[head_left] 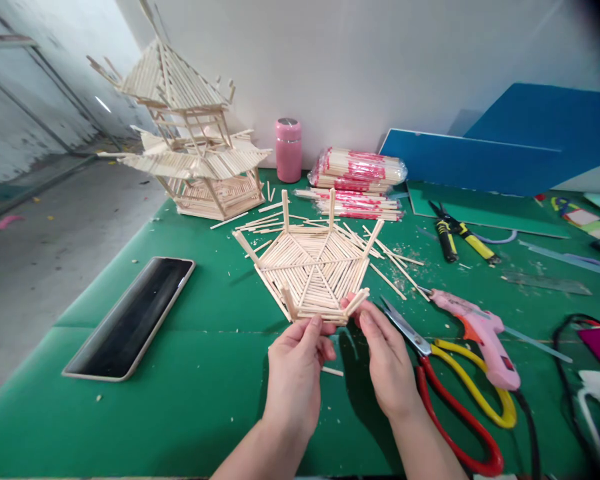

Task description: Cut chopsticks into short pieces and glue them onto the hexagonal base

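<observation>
A black smartphone with a pale rim (130, 317) is lying flat at the left of the green surface (205, 400). The left hand (295, 373) and right hand (387, 363) are both pinching the near edge of the hexagonal tray of pale wooden sticks (313, 270), which is sitting just ahead of them, tilted up, posts pointing upward. Both hands are equally near. Red-and-yellow-handled scissors (460, 393) are lying right.

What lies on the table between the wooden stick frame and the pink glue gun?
In the head view, loose sticks lie scattered on the green table between the stick frame and the glue gun; the scissors blades also point into that stretch.
</observation>
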The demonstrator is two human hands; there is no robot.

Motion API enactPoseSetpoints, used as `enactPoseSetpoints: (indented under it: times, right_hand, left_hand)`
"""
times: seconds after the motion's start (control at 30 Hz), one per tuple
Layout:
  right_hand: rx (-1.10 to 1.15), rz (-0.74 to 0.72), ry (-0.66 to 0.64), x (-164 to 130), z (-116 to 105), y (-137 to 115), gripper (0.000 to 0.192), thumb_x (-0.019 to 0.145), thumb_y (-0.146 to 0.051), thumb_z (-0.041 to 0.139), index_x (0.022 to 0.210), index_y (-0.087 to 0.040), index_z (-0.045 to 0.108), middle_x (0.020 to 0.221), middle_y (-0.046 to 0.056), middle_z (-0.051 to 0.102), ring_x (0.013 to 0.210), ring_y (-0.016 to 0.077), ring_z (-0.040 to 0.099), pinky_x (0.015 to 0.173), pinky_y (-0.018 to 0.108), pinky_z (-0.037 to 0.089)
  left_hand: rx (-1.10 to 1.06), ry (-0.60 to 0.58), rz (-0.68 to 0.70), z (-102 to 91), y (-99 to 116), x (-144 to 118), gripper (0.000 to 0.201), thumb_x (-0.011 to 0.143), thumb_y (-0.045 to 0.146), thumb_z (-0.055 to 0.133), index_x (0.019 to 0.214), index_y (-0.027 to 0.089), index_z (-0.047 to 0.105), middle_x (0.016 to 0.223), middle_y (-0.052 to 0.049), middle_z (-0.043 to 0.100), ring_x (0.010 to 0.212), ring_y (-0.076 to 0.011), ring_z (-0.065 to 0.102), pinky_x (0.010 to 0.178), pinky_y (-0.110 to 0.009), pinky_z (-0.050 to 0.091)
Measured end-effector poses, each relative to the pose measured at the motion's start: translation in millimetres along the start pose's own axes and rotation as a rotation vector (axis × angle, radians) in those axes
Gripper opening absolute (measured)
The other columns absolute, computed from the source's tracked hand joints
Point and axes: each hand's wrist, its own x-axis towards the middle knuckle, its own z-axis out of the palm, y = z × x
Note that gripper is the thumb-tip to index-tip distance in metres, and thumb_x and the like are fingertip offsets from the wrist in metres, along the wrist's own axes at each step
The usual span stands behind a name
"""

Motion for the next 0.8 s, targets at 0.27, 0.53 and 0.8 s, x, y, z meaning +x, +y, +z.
enactPoseSetpoints:
  times: [0.27,0.53,0.8]
  right_hand:
    - [-0.014,-0.005,0.010,0,1,-1,0.029,0.085,-0.036,0.047,0.106,-0.023,0.062,0.117,0.003,0.061,0.108,0.0189,0.053,0.096,0.033,0.039]
    - [-0.019,-0.007,-0.005,0,0,0,0.031,0.086,-0.037,0.046,0.108,-0.021,0.061,0.117,0.004,0.060,0.110,0.0200,0.052,0.097,0.035,0.037]
    - [-0.029,0.016,0.003,-1,1,-2,0.032,0.085,-0.038,0.046,0.108,-0.021,0.061,0.117,0.006,0.060,0.109,0.0222,0.051,0.097,0.039,0.036]
  left_hand:
    - [-0.001,0.001,0.006,0.3,0,0,0.014,0.067,0.022,0.068,0.063,0.009,0.065,0.061,-0.003,0.062,0.043,-0.0047,0.047,0.044,-0.017,0.037]
    - [-0.004,0.002,-0.017,-0.3,1,-2,0.015,0.066,0.023,0.069,0.065,0.008,0.065,0.062,-0.004,0.063,0.042,-0.0043,0.046,0.043,-0.016,0.037]
    - [0.080,-0.003,-0.118,-8.3,6,-18,0.020,0.061,0.022,0.073,0.074,0.009,0.066,0.066,-0.007,0.067,0.041,-0.0051,0.047,0.043,-0.018,0.037]
